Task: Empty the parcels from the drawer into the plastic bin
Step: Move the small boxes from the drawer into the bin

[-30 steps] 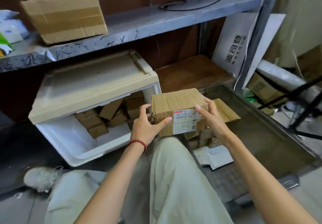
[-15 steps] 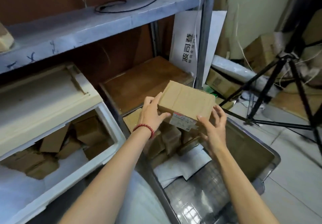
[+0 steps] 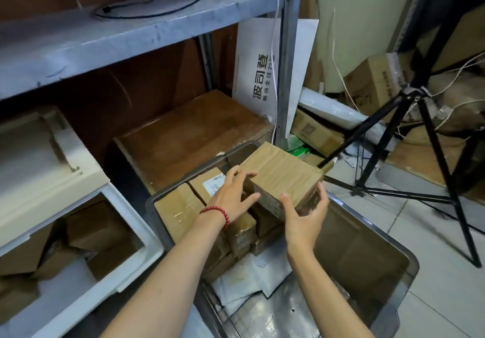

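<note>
A taped brown cardboard parcel (image 3: 282, 174) hangs over the far end of the clear grey plastic bin (image 3: 409, 266). My left hand (image 3: 233, 195), with a red bead bracelet at the wrist, grips the parcel's left end. Its right near corner is held by my right hand (image 3: 305, 217). Inside the bin lie several brown parcels (image 3: 181, 209) stacked at the far left and some white mailers (image 3: 249, 280) on the bottom. The white drawer (image 3: 126, 266) stands open at the left with several brown parcels (image 3: 97, 227) inside.
A grey metal shelf (image 3: 131, 33) runs above the drawer, its upright post (image 3: 287, 56) just behind the bin. A big brown box (image 3: 194, 132) sits under the shelf. A black tripod (image 3: 420, 132) and more cartons stand on the tiled floor at the right.
Both hands have carried the parcel from in front of the drawer rightwards over the bin and lowered it towards the stacked parcels. The view has swung right.
</note>
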`<state>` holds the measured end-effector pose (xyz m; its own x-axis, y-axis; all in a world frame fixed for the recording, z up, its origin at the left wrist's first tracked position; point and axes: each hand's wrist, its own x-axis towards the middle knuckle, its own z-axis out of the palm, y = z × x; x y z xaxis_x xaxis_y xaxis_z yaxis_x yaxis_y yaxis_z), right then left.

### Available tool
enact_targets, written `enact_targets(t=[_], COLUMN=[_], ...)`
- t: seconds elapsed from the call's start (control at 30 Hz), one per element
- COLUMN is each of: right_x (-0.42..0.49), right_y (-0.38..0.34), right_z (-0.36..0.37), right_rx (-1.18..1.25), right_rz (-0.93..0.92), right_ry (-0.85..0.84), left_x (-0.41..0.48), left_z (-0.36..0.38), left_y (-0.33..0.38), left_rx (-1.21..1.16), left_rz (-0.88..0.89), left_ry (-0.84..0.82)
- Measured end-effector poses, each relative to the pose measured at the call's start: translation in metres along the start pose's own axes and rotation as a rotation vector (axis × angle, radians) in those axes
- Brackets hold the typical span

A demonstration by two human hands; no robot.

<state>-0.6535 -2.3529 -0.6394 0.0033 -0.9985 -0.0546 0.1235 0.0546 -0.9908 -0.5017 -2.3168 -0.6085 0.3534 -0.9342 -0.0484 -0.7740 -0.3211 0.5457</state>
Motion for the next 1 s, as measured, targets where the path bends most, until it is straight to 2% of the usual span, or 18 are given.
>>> enact_targets(t=[0.17, 0.27, 0.33, 0.43, 0.6, 0.7, 0.8, 1.0], right_x=[-0.008, -0.008, -0.007, 0.002, 0.018, 0.012, -0.003, -0.064], right_y=[0.017, 0.028, 0.031, 0.031, 0.025, 0.011, -0.002, -0.018], right_z=[0.009, 0.016, 0.024, 0.029, 0.023, 0.023, 0.032, 0.086], right_rx=[-0.119, -0.205, -0.364, -0.549, -0.863, -1.031, -1.05, -1.008], right_rz=[0.112, 0.135, 0.051, -0.053, -0.111, -0.179, -0.289, -0.545], right_ry=[-0.089, -0.285, -0.43, -0.499, -0.577, -0.432, -0.365, -0.6], left_x=[0.006, 0.003, -0.002, -0.01, -0.03, -0.051, -0.077, -0.146], left_z=[0.002, 0.0, -0.003, -0.009, -0.022, -0.027, -0.034, -0.056], left_y=[-0.014, -0.016, -0.02, -0.03, -0.045, -0.049, -0.057, -0.086], left_rx=[0.365, 0.556, 0.646, 0.639, 0.611, 0.532, 0.491, 0.459], left_rz=[-0.04, -0.008, -0.009, -0.063, -0.155, -0.209, -0.259, -0.412], left_ry=[-0.054, -0.02, 0.026, 0.055, 0.125, 0.185, 0.198, 0.27])
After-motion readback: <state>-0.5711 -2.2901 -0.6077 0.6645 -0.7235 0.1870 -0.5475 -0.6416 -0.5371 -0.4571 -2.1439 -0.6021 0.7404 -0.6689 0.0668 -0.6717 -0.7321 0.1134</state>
